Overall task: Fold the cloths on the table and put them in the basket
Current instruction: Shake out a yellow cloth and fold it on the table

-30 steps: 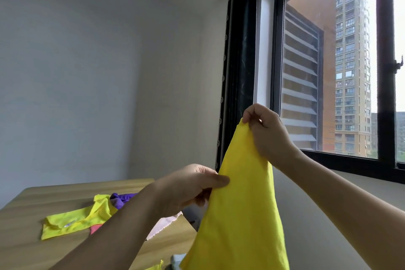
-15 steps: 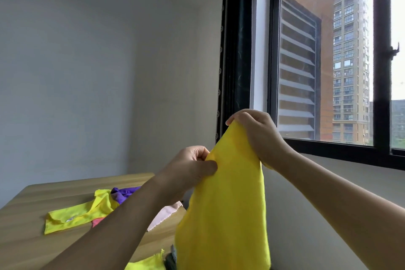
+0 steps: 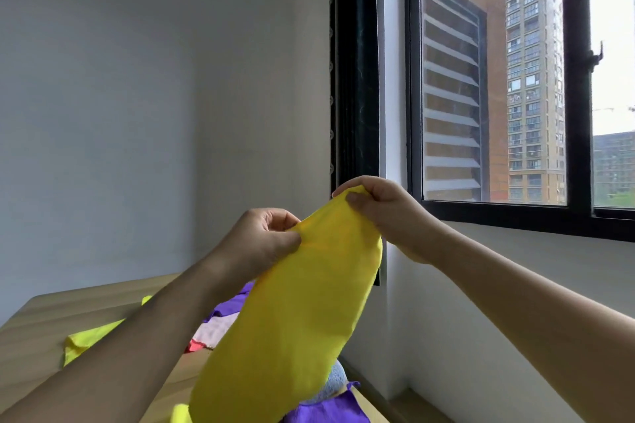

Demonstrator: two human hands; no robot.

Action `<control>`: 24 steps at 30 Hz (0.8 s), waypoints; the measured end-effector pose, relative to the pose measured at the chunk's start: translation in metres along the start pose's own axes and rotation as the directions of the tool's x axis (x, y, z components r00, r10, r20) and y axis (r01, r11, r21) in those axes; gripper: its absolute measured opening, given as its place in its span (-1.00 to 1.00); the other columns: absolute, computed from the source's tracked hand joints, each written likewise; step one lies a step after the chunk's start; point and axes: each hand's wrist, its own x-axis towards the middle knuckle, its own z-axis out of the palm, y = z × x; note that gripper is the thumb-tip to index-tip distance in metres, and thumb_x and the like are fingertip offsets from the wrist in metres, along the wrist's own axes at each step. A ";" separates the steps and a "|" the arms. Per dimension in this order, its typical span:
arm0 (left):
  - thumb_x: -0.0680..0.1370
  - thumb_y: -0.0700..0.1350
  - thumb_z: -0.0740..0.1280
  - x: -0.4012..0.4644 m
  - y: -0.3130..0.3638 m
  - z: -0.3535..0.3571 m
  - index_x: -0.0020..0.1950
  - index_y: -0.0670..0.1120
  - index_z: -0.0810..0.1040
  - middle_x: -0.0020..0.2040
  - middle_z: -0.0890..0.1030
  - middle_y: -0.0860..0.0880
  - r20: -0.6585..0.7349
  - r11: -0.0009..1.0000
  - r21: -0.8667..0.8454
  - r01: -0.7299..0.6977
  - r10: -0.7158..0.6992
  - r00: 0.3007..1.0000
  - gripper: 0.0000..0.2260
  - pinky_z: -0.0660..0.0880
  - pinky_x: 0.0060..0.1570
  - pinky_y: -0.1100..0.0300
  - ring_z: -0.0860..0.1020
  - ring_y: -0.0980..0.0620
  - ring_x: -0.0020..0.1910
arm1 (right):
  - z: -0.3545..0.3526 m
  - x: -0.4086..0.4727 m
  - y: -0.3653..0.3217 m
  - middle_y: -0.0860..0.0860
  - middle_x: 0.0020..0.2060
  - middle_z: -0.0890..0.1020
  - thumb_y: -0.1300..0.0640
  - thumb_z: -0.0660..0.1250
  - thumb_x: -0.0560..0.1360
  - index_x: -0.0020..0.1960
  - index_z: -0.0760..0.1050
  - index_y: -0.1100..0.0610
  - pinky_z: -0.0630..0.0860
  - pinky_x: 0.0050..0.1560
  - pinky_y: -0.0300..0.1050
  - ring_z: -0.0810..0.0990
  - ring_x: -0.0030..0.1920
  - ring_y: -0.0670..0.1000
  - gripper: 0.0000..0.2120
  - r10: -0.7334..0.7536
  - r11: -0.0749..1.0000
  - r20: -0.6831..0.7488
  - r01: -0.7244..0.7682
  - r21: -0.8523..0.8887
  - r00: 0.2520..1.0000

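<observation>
A light wooden tabletop [image 3: 41,330] fills the lower left of the frame. Above it, at centre, hangs a bright yellow cloth [image 3: 295,319]; the right hand [image 3: 381,213] pinches its top corner, and the left hand [image 3: 264,240] pinches its left edge.

On your left and ahead you have a plain pale wall [image 3: 137,113] running to the far corner. Right of that corner, a dark curtain [image 3: 355,79] hangs beside a black-framed window [image 3: 580,86] that fills the upper right. Through its glass you see a brown building with pale horizontal louvres [image 3: 450,96] close by and a tall tower block [image 3: 532,62] farther off, under a bright sky.
</observation>
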 end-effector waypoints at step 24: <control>0.53 0.12 0.32 -0.010 -0.014 0.012 -0.21 -0.09 0.53 -0.35 0.49 0.05 0.079 0.690 0.712 -0.126 0.099 0.992 -0.71 0.36 -0.31 0.18 0.47 0.10 -0.30 | -0.021 0.018 0.058 0.15 -0.04 0.50 0.35 -0.02 0.55 0.07 0.37 0.22 0.44 -0.18 0.00 0.57 -0.07 0.20 -0.77 -0.002 0.340 -0.131 -0.123 -0.933 0.991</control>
